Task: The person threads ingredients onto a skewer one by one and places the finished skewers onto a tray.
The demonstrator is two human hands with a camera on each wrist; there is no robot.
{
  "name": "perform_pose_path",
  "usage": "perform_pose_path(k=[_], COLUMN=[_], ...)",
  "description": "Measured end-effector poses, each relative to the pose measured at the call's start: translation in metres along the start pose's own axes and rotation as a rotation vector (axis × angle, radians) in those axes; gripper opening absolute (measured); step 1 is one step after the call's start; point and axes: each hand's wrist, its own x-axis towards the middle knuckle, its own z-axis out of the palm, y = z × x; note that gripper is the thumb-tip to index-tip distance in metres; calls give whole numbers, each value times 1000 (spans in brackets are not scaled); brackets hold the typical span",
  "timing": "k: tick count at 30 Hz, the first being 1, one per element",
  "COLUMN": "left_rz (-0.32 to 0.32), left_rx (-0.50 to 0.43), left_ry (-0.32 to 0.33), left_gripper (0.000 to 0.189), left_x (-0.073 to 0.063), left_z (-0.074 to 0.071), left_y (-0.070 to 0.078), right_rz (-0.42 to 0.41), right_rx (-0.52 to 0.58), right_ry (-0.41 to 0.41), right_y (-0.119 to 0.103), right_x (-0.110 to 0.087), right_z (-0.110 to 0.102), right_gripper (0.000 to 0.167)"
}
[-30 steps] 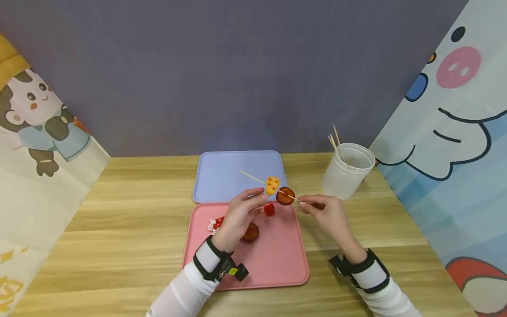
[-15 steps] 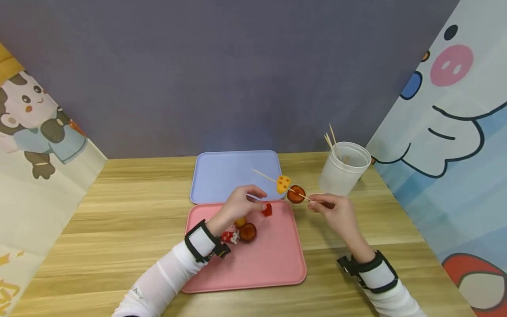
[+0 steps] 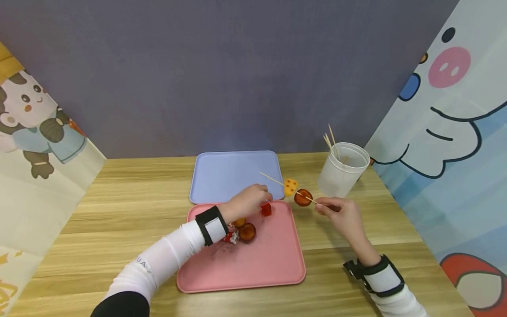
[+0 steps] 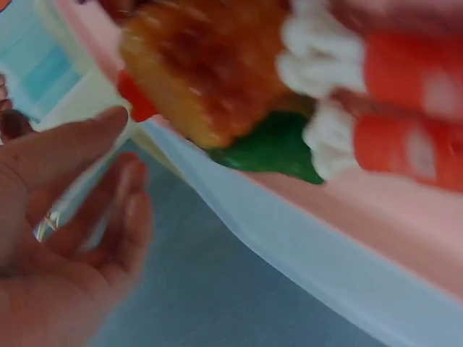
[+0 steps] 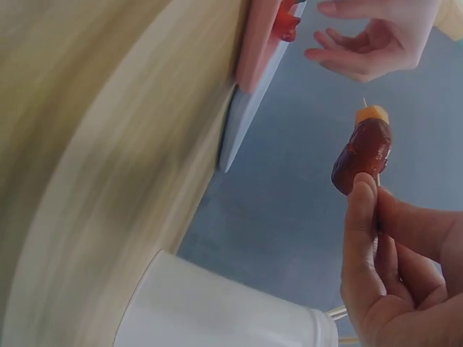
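Note:
My right hand (image 3: 343,219) pinches the lower end of a bamboo skewer (image 3: 271,178). Threaded on it are a yellow spotted wedge (image 3: 291,187) and a round brown slice (image 3: 303,197), which shows dark and glossy in the right wrist view. My left hand (image 3: 250,203) reaches over the far part of the pink tray (image 3: 273,264), beside a small red piece (image 3: 266,209). In the left wrist view, the thumb and fingers (image 4: 79,144) are apart, holding nothing. Another round brown slice (image 3: 247,233) lies on the tray, near red-and-white rolls (image 4: 405,108), a golden-brown chunk (image 4: 195,72) and a green piece (image 4: 275,148).
Behind the pink tray lies a blue tray (image 3: 233,174). At the back right stands a white tub (image 3: 340,176) with several skewers (image 3: 332,141) in it. A grey panel (image 3: 237,79) rises behind the wooden table (image 3: 130,198), with printed sheets at both sides.
My left hand has left the spotted wedge and come down towards the red piece on the pink tray. My right hand has carried the skewer a little to the right.

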Motion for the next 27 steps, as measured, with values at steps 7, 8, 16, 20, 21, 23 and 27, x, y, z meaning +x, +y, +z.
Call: perform_pose_path(k=[7, 8, 16, 20, 21, 23, 27], left_rz=[244, 257, 293, 292, 288, 281, 272], left_rx=[301, 331, 414, 445, 451, 462, 458], left_ry=[-54, -55, -52, -57, -62, -67, -65], left_gripper=[21, 20, 20, 19, 20, 20, 20], left_x=[7, 8, 11, 12, 12, 11, 9], left_z=[11, 12, 19, 19, 19, 19, 19], left_y=[-3, -2, -3, 0, 0, 1, 2], right_rz=[5, 1, 4, 1, -1, -1, 7], right_rx=[-34, -50, -122, -125, -124, -120, -114], right_ry=[21, 28, 54, 58, 59, 61, 57], right_y=[8, 9, 10, 10, 10, 11, 11], right_x=[-3, -2, -1, 0, 0, 0, 0], right_z=[-5, -6, -6, -7, -7, -7, -7], right_gripper=[12, 12, 12, 12, 12, 12, 12])
